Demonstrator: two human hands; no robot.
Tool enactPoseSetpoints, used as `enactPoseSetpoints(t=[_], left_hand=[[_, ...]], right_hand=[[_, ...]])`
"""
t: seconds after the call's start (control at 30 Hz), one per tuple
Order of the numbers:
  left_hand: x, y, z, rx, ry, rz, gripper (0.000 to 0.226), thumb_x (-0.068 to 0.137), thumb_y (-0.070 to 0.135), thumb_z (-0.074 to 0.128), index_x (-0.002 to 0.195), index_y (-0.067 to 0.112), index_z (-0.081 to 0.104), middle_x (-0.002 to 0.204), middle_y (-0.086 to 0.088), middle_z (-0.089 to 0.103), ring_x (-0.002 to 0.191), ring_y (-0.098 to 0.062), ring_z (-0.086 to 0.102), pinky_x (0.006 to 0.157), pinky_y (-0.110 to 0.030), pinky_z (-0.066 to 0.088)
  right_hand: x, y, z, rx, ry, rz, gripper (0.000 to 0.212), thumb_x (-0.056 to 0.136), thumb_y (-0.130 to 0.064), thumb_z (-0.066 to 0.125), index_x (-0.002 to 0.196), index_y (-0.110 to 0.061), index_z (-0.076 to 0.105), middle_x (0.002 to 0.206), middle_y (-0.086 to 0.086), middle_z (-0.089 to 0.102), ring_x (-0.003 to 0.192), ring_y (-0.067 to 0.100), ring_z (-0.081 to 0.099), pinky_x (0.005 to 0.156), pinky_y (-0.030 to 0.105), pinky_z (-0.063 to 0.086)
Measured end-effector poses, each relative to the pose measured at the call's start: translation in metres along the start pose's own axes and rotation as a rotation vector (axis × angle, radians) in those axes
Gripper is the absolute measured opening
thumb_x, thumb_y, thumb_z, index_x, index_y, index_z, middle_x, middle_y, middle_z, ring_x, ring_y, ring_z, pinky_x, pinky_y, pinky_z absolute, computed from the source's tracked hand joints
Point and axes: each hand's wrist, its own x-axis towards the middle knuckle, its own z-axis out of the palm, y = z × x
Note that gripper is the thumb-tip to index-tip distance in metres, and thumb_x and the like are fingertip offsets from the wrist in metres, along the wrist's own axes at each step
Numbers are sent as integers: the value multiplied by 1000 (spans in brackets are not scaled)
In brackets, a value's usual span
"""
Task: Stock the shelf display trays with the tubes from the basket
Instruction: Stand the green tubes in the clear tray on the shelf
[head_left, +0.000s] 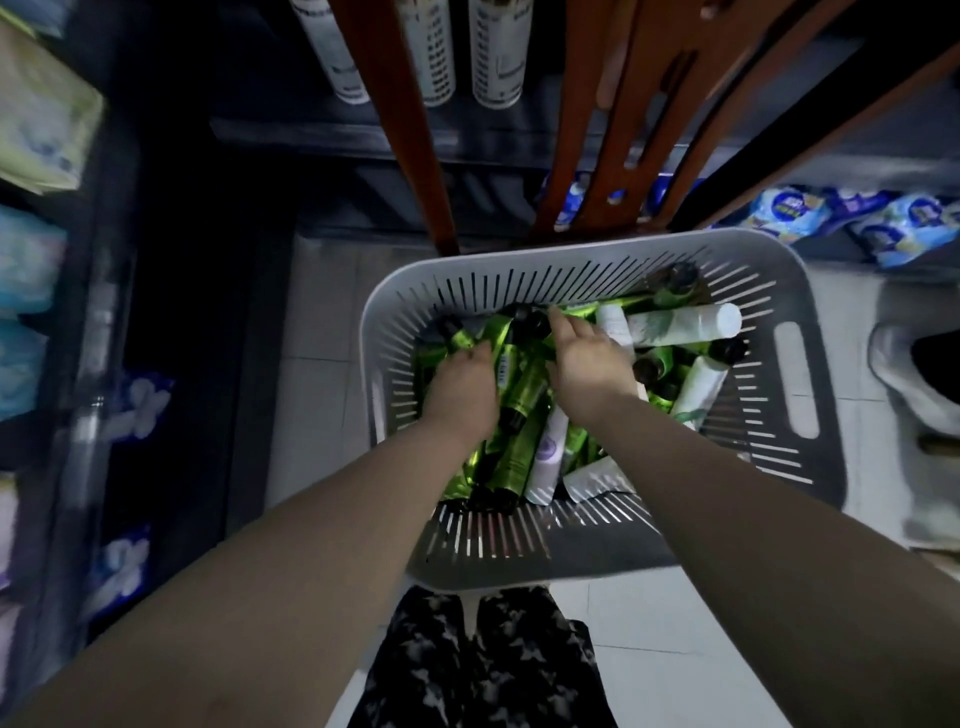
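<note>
Both of our hands are down inside the basket, which stands between us and a wooden chair; we cannot tell what it rests on.

The left hand lies on the green tubes with its fingers bent down among them. They are hidden, so we cannot tell if the grip has closed on a tube. The right hand has a wide grip: the fingers are stretched over the black caps at the far side and seem only to touch them.

We think the main risk comes from the heap itself. The tubes lie crossed over one another in all directions, so pulling one out could drag its neighbours, and a tube could slide over the low rim to the floor. The green tubes look glossy and may slip from a loose grip. Pressing hard on one side could also tilt the basket.

The basket is well filled. It holds many green tubes with black caps, mostly on the left and in the middle, and some white tubes on the right and near us. The shelf beyond holds upright white bottles. We do not see the display trays plainly.
</note>
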Motion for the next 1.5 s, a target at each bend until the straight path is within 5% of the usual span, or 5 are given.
enactPoseSetpoints(t=[0.43,0.87,1.03,1.3,1.5], left_hand=[[11,6,1,-87,-18,-234,35,89,13,53,120,-3,49,113,-21,58,103,-36,58,80,-37,47],[-69,42,-61,-1065,201,-248,8,94,25,51,90,24,58,95,-2,70,91,-21,65,78,-33,51],[-110,83,-113,-1382,188,-266,9,94,25,53,92,21,61,95,-3,71,94,-27,66,89,-45,51],[-178,112,-205,-1547,177,-105,10,95,12,51,102,16,57,107,-8,66,97,-25,63,95,-48,47],[-233,98,-261,-1469,280,44,26,96,11,49,121,15,51,104,-6,67,94,-19,65,88,-41,51]], right_hand=[[5,-4,6,-168,59,-57,52,83,-16,59,133,-19,44,128,8,47,118,31,43,90,40,41],[-115,8,-73,890,515,-100,26,79,-5,70,91,-22,54,98,-15,60,96,4,59,87,7,39],[-155,-11,-111,1138,431,-98,25,79,-14,74,74,-31,57,104,-12,67,104,6,63,90,24,49],[-184,-38,-200,951,204,-364,57,81,-2,67,125,-34,50,116,-17,63,109,-3,57,94,16,44],[-206,-78,-254,1005,241,-398,59,76,-8,61,128,-31,45,87,-14,64,56,-1,56,51,14,44]])
